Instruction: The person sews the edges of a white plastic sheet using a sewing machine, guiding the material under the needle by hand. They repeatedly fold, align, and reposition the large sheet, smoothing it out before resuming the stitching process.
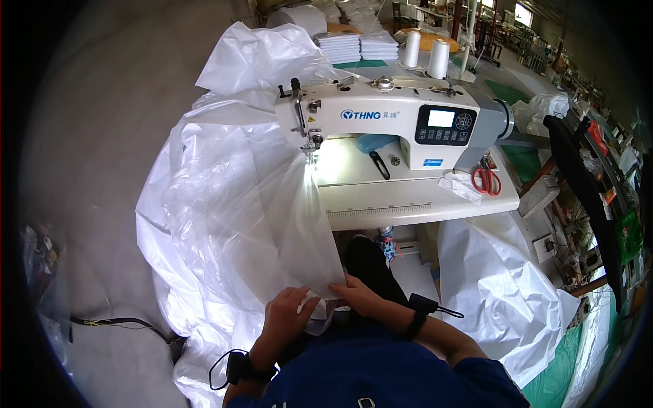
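Note:
A large sheet of thin white translucent plastic (252, 217) hangs from the needle area of a white sewing machine (381, 112) down to my lap. Its lower edge lies between my two hands. My left hand (287, 314) has curled fingers and grips the sheet near its bottom edge. Just to the right, my right hand (357, 296) pinches the sheet's corner, with the thumb toward the left. The upper part of the sheet passes under the machine's lit needle (311, 151). Folds of the plastic hide some of my fingertips.
Red-handled scissors (486, 182) and a small black-handled tool (379, 165) lie on the machine bed. Two white thread cones (439, 59) stand behind it. More white sheeting (500, 292) drapes at the right. A black cable (122, 320) crosses the floor at the left.

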`<state>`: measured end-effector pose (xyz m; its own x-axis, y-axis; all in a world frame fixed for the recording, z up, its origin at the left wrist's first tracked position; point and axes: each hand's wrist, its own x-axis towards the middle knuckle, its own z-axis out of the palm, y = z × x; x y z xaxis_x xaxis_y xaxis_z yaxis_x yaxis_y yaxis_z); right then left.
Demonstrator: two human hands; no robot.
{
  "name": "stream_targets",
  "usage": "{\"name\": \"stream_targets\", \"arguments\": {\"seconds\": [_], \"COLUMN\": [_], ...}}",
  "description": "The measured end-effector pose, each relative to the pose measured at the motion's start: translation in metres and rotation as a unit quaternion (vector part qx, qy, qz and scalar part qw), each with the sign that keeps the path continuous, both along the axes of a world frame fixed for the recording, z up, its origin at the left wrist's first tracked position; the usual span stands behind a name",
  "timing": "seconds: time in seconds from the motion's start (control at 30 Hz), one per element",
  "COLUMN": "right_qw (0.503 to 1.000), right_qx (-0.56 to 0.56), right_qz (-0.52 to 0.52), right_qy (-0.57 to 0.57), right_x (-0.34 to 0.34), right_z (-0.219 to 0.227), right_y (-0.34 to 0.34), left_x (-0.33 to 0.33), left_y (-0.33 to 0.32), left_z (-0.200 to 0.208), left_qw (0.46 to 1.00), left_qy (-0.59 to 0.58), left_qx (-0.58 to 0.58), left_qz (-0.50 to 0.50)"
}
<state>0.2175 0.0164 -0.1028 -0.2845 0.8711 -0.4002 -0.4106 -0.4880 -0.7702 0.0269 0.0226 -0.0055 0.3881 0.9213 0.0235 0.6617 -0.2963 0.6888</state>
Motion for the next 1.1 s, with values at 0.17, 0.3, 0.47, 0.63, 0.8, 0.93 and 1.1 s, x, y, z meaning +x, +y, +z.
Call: {"name": "stream_targets", "arguments": {"seconds": [0.17,0.3,0.47,0.63,0.8,0.93,1.1], "right_qw": [0.998,0.998,0.995,0.995,0.992,0.991,0.982], "right_qx": [0.056,0.058,0.083,0.081,0.124,0.132,0.147], "right_qz": [0.011,0.032,0.038,0.026,0.0,-0.008,-0.047], "right_qy": [-0.016,-0.009,0.033,0.048,-0.003,-0.019,0.112], "right_x": [-0.004,-0.001,0.003,0.003,0.003,0.005,0.005], "right_z": [0.011,0.011,0.005,-0.001,0.017,0.061,0.103], "right_y": [-0.008,-0.009,-0.015,-0.014,-0.015,-0.012,0.005], "left_x": [0.02,0.032,0.024,0.038,0.025,0.011,-0.052], "left_y": [-0.015,-0.011,0.004,0.004,-0.026,-0.028,-0.003], "left_z": [0.005,-0.013,-0.016,0.002,-0.02,-0.064,-0.065], "left_qw": [0.962,0.974,0.984,0.97,0.986,0.928,0.965], "left_qy": [0.057,0.014,-0.076,-0.21,-0.047,0.041,-0.192], "left_qx": [0.266,0.225,0.148,0.114,0.091,-0.267,-0.174], "left_qz": [-0.015,0.009,-0.058,-0.037,-0.131,-0.256,-0.027]}}
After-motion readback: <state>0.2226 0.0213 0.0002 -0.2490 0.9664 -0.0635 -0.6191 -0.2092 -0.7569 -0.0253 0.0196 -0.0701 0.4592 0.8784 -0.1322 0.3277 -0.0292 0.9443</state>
